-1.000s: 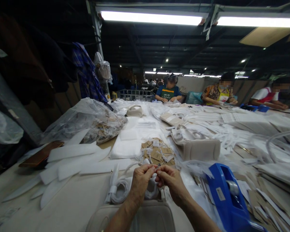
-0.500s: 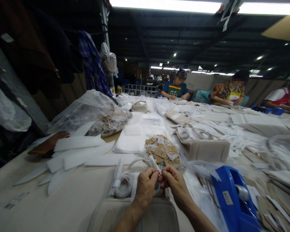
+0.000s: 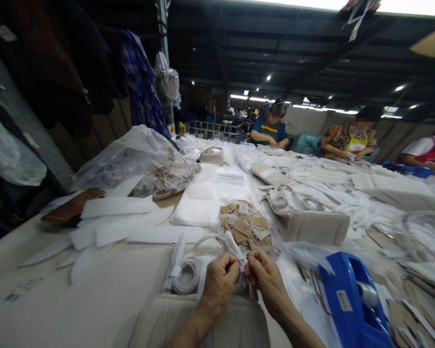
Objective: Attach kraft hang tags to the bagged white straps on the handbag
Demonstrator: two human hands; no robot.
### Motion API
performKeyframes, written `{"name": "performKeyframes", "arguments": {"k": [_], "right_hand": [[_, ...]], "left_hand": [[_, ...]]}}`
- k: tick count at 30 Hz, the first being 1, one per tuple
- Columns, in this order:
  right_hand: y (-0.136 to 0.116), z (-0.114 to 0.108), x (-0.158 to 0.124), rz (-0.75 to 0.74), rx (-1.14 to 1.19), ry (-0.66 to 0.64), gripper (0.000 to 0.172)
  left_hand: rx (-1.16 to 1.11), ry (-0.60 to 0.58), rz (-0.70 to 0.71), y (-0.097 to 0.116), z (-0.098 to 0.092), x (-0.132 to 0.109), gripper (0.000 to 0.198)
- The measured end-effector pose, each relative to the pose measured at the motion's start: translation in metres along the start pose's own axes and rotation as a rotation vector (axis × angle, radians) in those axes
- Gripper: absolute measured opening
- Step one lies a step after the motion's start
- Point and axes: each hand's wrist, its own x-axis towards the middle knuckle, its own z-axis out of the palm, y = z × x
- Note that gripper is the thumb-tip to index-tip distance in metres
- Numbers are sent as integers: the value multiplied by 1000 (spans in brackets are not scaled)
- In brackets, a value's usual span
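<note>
My left hand (image 3: 220, 282) and my right hand (image 3: 268, 280) meet fingertip to fingertip above a beige handbag (image 3: 199, 321). Both are closed in a pinch on a thin white string (image 3: 243, 264), only a bit of which shows between them. The bag lies with its quilted body towards me. On its far side rests a coiled strap (image 3: 187, 276) in pale wrapping, with the bag's handle partly hidden behind my fingers. Just beyond my hands lies a heap of brown paper tags (image 3: 244, 224) with white strings.
White foam strips (image 3: 126, 232) are spread on the left, near a brown phone case (image 3: 74, 203). A blue tape dispenser (image 3: 351, 299) stands at right. Another beige bag (image 3: 311, 224) sits beyond it. Co-workers (image 3: 270, 128) sit across the table.
My fingertips have drawn slightly apart, with more white showing between them. The view has shifted a little; the bag and the tags stay in place.
</note>
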Motion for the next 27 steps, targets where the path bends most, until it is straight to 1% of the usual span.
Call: {"name": "performKeyframes", "arguments": {"k": [3,6,8,11,13,14,16,18,21,23,25,27], "right_hand": [[0,0,0,-25,-103,-60,27],[-3,-4,3,-63,-216,-105,24],[-6,-10,11,-85,-277,-74,24],[-8,-22,34,-114,-377,53,23],[-7,-27,55,-115,-461,98,17],[-6,-28,66,-110,-501,84,14],[-5,-23,87,-88,-559,-20,12],[-2,-13,105,-61,-589,-183,12],[1,6,125,-17,-594,-412,13],[4,15,133,34,-567,-545,10],[8,19,137,104,-513,-655,6],[10,19,137,164,-447,-720,9]], "left_hand": [[34,0,-13,1,-5,1,25],[135,2,-14,1,-14,5,22],[246,10,-10,-1,-22,11,21],[450,4,-30,-9,-30,24,26],[575,-61,-61,-15,-32,35,29],[626,-103,-72,-17,-31,39,28],[701,-166,-73,-20,-28,46,29],[740,-176,-68,-21,-24,50,33],[750,-122,-87,-23,-19,50,39],[741,-74,-106,-25,-17,50,42],[731,-39,-127,-28,-15,50,39],[730,-11,-155,-29,-13,49,33]]}}
